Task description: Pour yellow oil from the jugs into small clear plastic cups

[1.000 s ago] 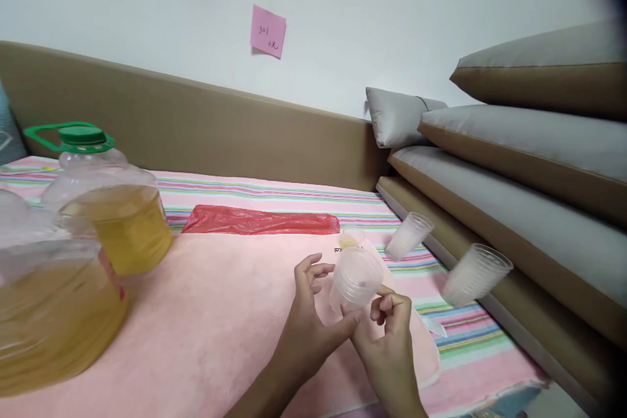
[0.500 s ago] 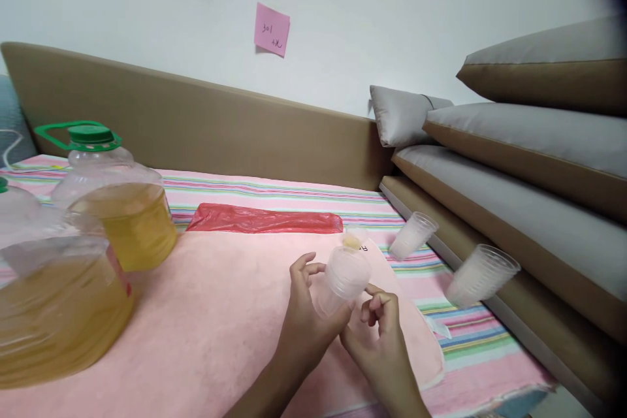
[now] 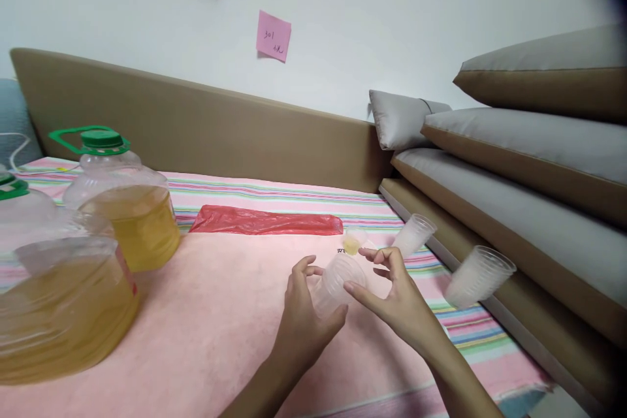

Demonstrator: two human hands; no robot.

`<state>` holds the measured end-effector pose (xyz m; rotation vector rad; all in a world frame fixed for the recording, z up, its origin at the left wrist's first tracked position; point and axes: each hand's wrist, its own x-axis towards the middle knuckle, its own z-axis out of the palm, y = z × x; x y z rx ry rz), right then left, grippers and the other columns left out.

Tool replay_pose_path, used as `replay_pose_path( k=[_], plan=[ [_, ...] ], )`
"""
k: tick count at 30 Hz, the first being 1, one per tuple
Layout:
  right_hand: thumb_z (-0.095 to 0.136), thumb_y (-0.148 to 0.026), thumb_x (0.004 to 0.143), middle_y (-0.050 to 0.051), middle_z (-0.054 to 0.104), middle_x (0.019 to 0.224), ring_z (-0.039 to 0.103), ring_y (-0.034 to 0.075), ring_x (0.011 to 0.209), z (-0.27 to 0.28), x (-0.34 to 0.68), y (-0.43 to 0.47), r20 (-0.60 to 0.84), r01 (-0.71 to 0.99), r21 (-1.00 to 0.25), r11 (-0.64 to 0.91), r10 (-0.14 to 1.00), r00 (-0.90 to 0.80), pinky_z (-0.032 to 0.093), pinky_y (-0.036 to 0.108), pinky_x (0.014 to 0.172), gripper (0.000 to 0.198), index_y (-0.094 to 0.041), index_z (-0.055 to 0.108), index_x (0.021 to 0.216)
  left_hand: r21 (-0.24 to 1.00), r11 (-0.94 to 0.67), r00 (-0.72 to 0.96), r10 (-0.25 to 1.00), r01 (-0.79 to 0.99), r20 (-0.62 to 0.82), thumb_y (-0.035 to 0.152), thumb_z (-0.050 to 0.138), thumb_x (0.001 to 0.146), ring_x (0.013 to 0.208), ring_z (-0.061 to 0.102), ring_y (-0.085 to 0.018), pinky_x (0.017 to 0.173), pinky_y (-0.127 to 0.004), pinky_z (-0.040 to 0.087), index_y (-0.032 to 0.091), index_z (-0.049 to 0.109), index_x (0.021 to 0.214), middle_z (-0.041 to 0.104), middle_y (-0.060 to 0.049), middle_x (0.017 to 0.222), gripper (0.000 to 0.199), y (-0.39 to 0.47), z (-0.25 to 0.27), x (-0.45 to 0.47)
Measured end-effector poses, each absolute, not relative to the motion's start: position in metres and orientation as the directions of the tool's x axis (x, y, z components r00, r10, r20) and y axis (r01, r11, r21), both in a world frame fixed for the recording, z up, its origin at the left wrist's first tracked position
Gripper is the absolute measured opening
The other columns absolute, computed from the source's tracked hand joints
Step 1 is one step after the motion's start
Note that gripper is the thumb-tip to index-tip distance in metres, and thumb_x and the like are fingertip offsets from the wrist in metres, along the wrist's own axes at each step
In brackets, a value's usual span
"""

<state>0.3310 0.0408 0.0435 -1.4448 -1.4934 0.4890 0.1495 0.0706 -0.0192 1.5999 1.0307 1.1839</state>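
My left hand (image 3: 304, 317) is wrapped around a clear plastic cup (image 3: 337, 279), which looks like several nested together, tilted above the pink cloth (image 3: 225, 300). Over on the cup's right, my right hand (image 3: 399, 294) has its thumb and fingers spread; the thumb overlaps the cup near its rim, and I cannot tell whether it presses on it. Just behind the held cup is a small clear cup (image 3: 351, 245) with a little yellow liquid at its bottom. Two more clear cups, the nearer one (image 3: 480, 277) and the farther one (image 3: 415, 234), lean on the right.
Two big clear jugs of yellow-brown liquid, the near jug (image 3: 73, 313) and the green-capped far jug (image 3: 130, 215), stand left. A red plastic bag (image 3: 267, 220) lies flat behind the cloth. Stacked grey-brown cushions (image 3: 529, 209) border the right side; a brown headboard (image 3: 210, 124) runs along the back.
My right hand has risen from below the cup to its right side, with the fingers spreading out. The held cup tilts more to the right. The view has shifted slightly.
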Motion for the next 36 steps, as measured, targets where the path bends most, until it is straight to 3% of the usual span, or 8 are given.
replay_pose_path(
  k=[17, 36],
  plan=[
    [0.083, -0.054, 0.082, 0.003, 0.067, 0.123, 0.062, 0.028, 0.123, 0.040, 0.329, 0.041, 0.348, 0.533, -0.815, 0.228, 0.928, 0.134, 0.042, 0.057, 0.110, 0.050, -0.032, 0.044, 0.104, 0.958, -0.257, 0.233, 0.947, 0.130, 0.222, 0.029, 0.075, 0.076, 0.126, 0.052, -0.028, 0.113, -0.053, 0.043, 0.031, 0.030, 0.145, 0.052, -0.008, 0.132, 0.082, 0.068, -0.021, 0.150],
    [0.086, -0.057, 0.080, 0.004, 0.066, 0.122, 0.061, 0.030, 0.125, 0.062, 0.347, 0.052, 0.422, 0.434, -0.854, 0.287, 0.869, 0.257, 0.039, 0.062, 0.110, 0.056, -0.033, 0.042, 0.105, 0.954, -0.232, 0.224, 0.956, 0.189, 0.188, 0.030, 0.072, 0.074, 0.126, 0.052, -0.031, 0.113, -0.056, 0.042, 0.029, 0.033, 0.143, 0.054, -0.009, 0.130, 0.080, 0.068, -0.021, 0.148]
  ],
)
